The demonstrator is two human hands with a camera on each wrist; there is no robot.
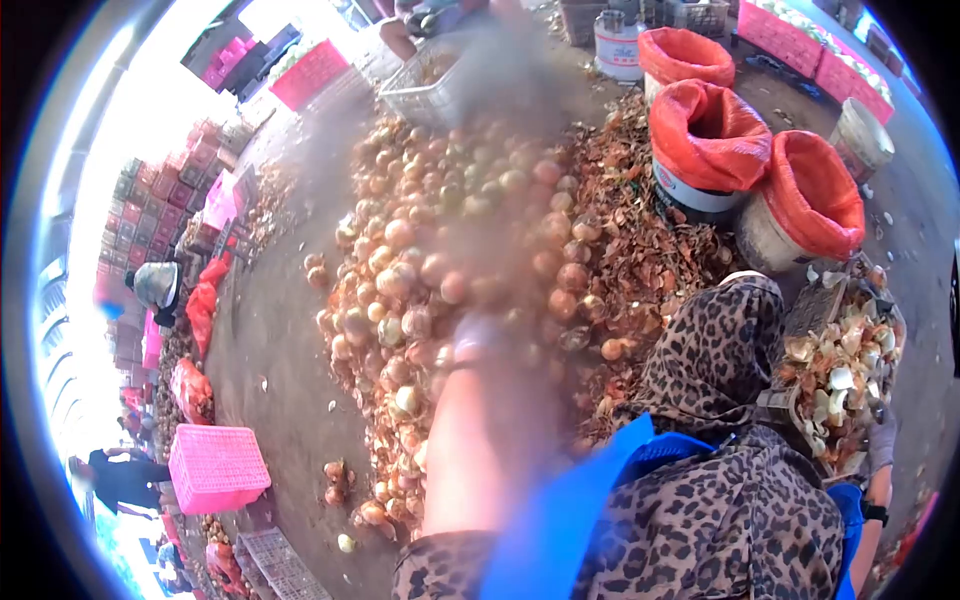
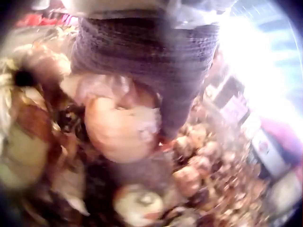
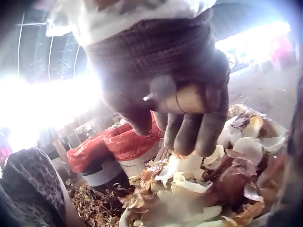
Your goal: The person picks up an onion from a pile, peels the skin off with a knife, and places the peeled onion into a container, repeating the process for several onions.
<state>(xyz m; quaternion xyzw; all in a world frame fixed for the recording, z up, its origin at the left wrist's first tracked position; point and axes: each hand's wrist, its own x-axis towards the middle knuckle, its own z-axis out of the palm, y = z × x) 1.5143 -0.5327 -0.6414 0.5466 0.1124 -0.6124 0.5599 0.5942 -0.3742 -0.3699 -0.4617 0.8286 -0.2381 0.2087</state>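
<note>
My left arm reaches forward over a wide heap of onions [image 1: 398,280], and the left hand [image 1: 478,342] is partly blurred in the head view. In the left wrist view that hand wears a dark knit glove and grips a peeled-looking orange-brown onion [image 2: 122,130]. Another pale onion [image 2: 138,205] lies just below it. My right hand [image 3: 165,80], gloved too, is curled around a tan-handled tool [image 3: 187,99]; the rest of the tool is mostly hidden. Right below its fingertips are onion skins [image 3: 189,172], filling a crate [image 1: 770,398] at my right side.
Buckets lined with red bags [image 1: 715,140] stand ahead right. Dry brown skins [image 1: 640,230] cover the floor beside the heap. A white basket [image 1: 415,95] sits at its far end, near another person. A pink crate [image 1: 218,468] stands to the left.
</note>
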